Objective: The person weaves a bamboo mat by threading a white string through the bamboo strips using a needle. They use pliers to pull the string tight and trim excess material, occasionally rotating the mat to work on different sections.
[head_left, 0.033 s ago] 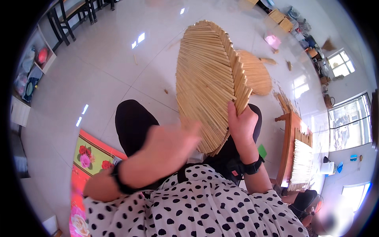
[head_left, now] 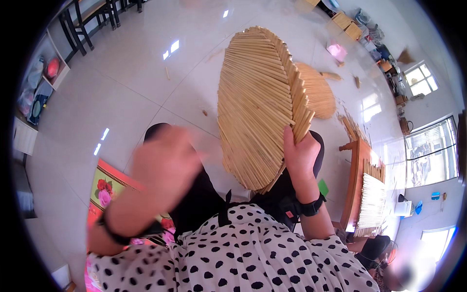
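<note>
My right hand is clamped on the lower right edge of the bamboo-strip fan, whose long axis runs up toward twelve o'clock, while my blurred left hand, fingers loosely apart, hovers at nine o'clock of it, holding nothing.

Right hand gripping the lower right edge of a leaf-shaped fan of bamboo strips, held up over the lap, black wristband behind. Left hand blurred, raised just left of the fan, apart from it. Second bamboo fan flat on the white tiled floor beyond. Wooden frame with bamboo strips at right. Polka-dot garment below.
</note>
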A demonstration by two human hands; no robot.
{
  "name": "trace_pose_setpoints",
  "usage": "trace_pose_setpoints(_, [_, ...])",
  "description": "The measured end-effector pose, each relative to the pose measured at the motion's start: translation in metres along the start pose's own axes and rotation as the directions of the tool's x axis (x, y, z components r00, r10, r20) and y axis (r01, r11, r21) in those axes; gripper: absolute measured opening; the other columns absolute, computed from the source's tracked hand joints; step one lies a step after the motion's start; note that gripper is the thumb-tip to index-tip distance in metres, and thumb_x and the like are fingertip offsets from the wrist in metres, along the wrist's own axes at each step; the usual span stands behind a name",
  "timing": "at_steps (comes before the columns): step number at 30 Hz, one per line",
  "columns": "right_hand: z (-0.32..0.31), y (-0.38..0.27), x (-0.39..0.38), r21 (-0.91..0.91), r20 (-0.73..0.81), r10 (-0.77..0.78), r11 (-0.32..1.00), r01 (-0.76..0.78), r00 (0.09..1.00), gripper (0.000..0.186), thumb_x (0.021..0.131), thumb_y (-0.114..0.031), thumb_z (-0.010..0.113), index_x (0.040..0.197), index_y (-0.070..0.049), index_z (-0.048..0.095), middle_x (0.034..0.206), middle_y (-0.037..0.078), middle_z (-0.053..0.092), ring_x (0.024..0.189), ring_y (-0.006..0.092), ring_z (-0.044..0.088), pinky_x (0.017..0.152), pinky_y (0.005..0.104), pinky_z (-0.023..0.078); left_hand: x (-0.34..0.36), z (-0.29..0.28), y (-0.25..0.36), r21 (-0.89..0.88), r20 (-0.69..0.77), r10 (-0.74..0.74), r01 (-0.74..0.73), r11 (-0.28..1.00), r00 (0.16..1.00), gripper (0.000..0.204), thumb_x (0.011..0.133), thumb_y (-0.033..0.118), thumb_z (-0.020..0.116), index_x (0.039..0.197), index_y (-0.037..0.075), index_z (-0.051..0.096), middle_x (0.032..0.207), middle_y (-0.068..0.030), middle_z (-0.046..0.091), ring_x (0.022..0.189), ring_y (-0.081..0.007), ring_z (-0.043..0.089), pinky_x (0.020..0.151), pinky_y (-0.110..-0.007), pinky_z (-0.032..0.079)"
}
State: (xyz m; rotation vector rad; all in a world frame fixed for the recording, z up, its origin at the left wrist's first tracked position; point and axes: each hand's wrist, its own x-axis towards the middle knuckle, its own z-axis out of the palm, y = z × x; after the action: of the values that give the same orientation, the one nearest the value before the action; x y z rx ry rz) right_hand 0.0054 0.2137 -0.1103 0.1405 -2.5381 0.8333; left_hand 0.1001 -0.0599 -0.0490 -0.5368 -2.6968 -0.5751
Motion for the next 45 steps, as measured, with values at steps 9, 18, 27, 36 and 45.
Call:
trace_pose_setpoints(9, [0.005,-0.011,0.006,-0.268,-0.030,0.119,0.956,-0.123,0.992,0.054,0.086,-0.040,0.067,0.056,0.005,0.061,0.050,0.020,0.056,0.046,0.0314,0.061,0.048,0.0410,0.047,-0.201,-0.060,-0.186,0.053,-0.167,-0.735,0.750,0.659,0.657,0.022,0.084,0.008,0.064,0.105,0.001,0.060,0.080,-0.0148,0.064,0.069,-0.0221,0.061,0.064,-0.033,0.050])
trace_pose_setpoints(18, [-0.001,0.046,0.005,-0.226,-0.106,-0.004,0.974,-0.020,0.994,0.050,0.088,-0.040,0.068,0.089,0.010,0.069,0.076,0.019,0.070,0.064,0.0224,0.067,0.059,0.0364,0.052,-0.363,0.189,-0.217,0.218,0.516,-0.783,0.831,0.511,0.346,0.027,0.077,0.026,0.070,0.094,0.004,0.067,0.094,-0.0191,0.068,0.089,-0.0365,0.065,0.078,-0.044,0.052])
trace_pose_setpoints(27, [0.002,0.041,0.004,-0.217,-0.173,0.126,0.963,-0.162,0.977,0.051,0.088,-0.040,0.069,0.093,0.011,0.069,0.086,0.018,0.072,0.074,0.0246,0.070,0.067,0.0338,0.055,-0.383,0.336,-0.124,0.089,0.369,-0.928,0.991,0.097,0.057,0.037,0.084,0.034,0.059,0.094,-0.001,0.063,0.092,-0.0253,0.066,0.091,-0.0420,0.063,0.082,-0.046,0.052])
trace_pose_setpoints(36, [-0.004,0.032,-0.007,-0.388,-0.160,0.252,0.873,-0.296,0.954,0.049,0.088,-0.040,0.068,0.093,0.009,0.070,0.086,0.019,0.071,0.076,0.0245,0.069,0.068,0.0367,0.054,-0.389,0.303,-0.114,0.434,-0.197,-0.809,0.691,-0.578,-0.553,0.036,0.091,0.032,0.052,0.119,0.009,0.055,0.122,-0.0136,0.056,0.103,-0.0292,0.061,0.079,-0.045,0.053])
trace_pose_setpoints(45, [0.001,-0.013,-0.019,0.050,-0.061,0.161,0.986,-0.158,0.985,0.031,0.084,-0.024,0.073,0.074,0.003,0.064,0.058,0.014,0.061,0.048,0.0184,0.057,0.048,0.0348,0.045,-0.498,0.345,-0.144,0.624,0.344,-0.939,0.751,0.215,-0.017,0.024,0.090,0.027,0.054,0.105,0.015,0.069,0.084,-0.0136,0.065,0.087,-0.0307,0.066,0.069,-0.040,0.055])
